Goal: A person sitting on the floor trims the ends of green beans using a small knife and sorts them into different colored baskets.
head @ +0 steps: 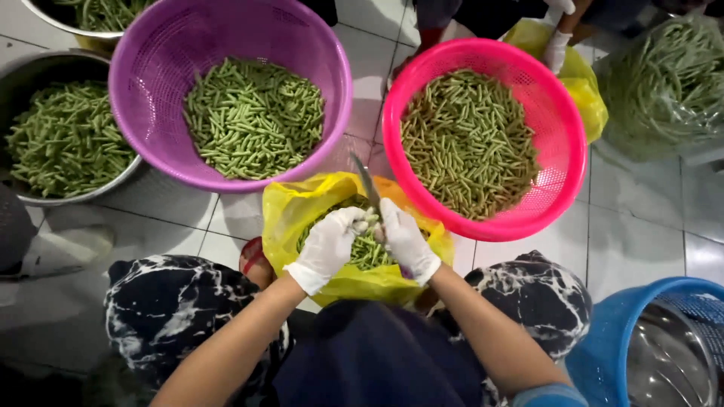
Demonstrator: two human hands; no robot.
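Both my hands wear white gloves and meet over a yellow plastic bag that holds cut green beans. My right hand grips a knife whose blade points away from me. My left hand pinches a green bean next to the blade, touching the right hand. A purple basket of cut beans stands ahead to the left. A pink basket of cut beans stands ahead to the right.
A steel bowl of beans sits at far left, another bowl above it. A clear bag of long beans lies at top right. Another person's gloved hand touches a yellow bag. A blue basket holding a steel bowl stands at bottom right.
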